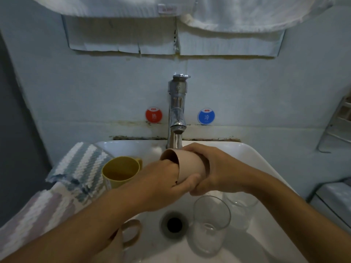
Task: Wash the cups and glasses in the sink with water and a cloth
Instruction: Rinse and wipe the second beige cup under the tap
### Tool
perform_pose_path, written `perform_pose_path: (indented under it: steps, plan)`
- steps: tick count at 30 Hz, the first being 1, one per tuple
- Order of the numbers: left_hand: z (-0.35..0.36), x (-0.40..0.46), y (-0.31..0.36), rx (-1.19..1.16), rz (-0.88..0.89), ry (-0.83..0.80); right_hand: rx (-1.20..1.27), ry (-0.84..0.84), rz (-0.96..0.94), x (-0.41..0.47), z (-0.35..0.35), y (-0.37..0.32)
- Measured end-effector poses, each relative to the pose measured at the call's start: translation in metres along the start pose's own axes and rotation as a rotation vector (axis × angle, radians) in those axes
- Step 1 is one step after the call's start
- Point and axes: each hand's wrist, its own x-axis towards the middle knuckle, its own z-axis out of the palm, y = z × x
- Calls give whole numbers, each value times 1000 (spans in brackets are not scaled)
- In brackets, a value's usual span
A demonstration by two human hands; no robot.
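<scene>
Sink (252, 158): 3 cups, 2 glasses. Pink cup (190, 164) held sideways under tap (177, 111), water running. Right hand (214, 171) grips its base; left hand (167, 179) has fingers inside, thumb outside. Yellow cup (121, 170) at L; another cup (131, 232) under L forearm. Glasses (210, 223) (239, 207) near drain (173, 224). 1 striped cloth (76, 168) on L rim.

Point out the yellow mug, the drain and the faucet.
yellow mug (121, 172): head view, on its inner wall.
drain (174, 224): head view, on its dark opening.
faucet (177, 103): head view, on its chrome body.
</scene>
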Motion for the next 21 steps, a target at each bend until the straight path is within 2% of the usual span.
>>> perform_pose_path:
  steps: [3,9,17,21]
  plan:
    - [5,-2,3,-76,-4,-35,4,-27,-13,0,4,-3]
    - [5,-1,3,-39,-28,-114,-18,-37,-13,-1,13,-1]
    - [7,0,6,-105,-20,-62,-24,-28,8,2,9,-2]
    - [9,-4,3,-150,-8,-155,-60,-55,-7,1,15,-5]
